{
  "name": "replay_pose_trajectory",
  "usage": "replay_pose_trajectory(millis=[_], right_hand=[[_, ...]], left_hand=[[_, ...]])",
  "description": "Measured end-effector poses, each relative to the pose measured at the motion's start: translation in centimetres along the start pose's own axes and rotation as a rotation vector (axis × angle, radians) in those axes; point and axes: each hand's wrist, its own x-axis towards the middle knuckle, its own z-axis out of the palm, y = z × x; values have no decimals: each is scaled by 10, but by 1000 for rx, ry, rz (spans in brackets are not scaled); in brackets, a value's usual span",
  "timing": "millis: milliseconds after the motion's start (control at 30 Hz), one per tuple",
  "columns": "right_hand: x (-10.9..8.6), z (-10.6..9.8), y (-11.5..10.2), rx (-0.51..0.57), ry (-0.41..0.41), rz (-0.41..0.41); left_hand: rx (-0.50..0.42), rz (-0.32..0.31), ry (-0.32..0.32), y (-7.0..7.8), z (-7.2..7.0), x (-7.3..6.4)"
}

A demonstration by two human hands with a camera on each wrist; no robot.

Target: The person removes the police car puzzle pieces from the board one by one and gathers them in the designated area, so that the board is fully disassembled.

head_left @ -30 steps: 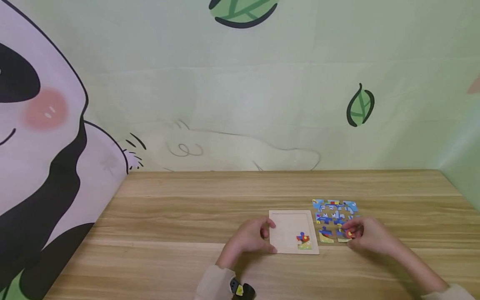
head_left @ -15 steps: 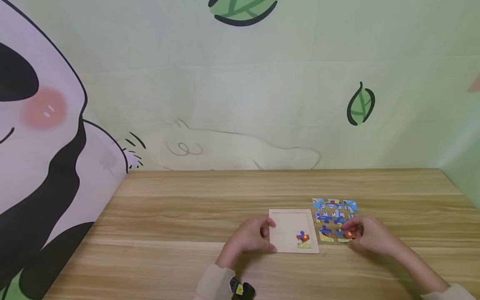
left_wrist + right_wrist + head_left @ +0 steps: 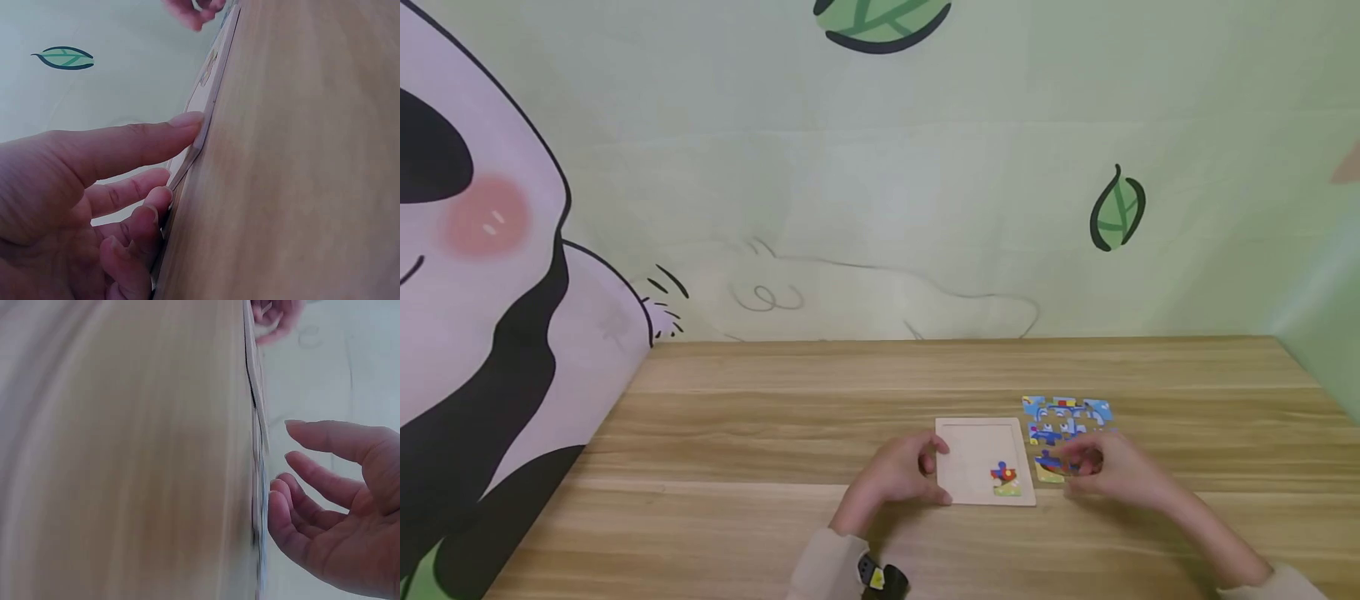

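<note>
A square wooden puzzle tray [image 3: 966,462] lies on the table, with a red, blue and yellow jigsaw piece [image 3: 1004,478] in its lower right part. My left hand [image 3: 898,471] holds the tray by its left side; in the left wrist view the thumb [image 3: 144,145] lies on the edge near a corner. To the right of the tray, several loose blue jigsaw pieces [image 3: 1066,410] lie in loose rows. Over the lower ones hovers my right hand [image 3: 1120,471], which hides some of them. In the right wrist view its thumb and fingers [image 3: 322,478] are apart, nothing between them.
The wooden table [image 3: 737,433] runs back to a pale green wall [image 3: 880,192] painted with leaves. A large painted panda [image 3: 482,275] covers the wall at the left. A dark device [image 3: 883,579] is strapped to my left wrist.
My right hand has moved a little left over the loose pieces, towards the tray, and covers the lower right ones. The left hand stays at the tray.
</note>
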Motion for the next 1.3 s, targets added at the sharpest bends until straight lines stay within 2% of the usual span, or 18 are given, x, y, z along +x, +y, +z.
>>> replay_pose_trajectory(millis=[233, 400, 733, 1100, 1300], right_hand=[[20, 27, -21, 48, -59, -76], [26, 37, -30, -17, -49, -89], [26, 43, -43, -174, -19, -103], [27, 48, -43, -228, 18, -160], [27, 50, -44, -214, 47, -152]], left_hand=[[6, 11, 4, -1, -1, -1], [1, 11, 0, -1, -1, 0], [-16, 14, -3, -1, -1, -1], [2, 20, 1, -1, -2, -1], [2, 16, 0, 0, -2, -2]])
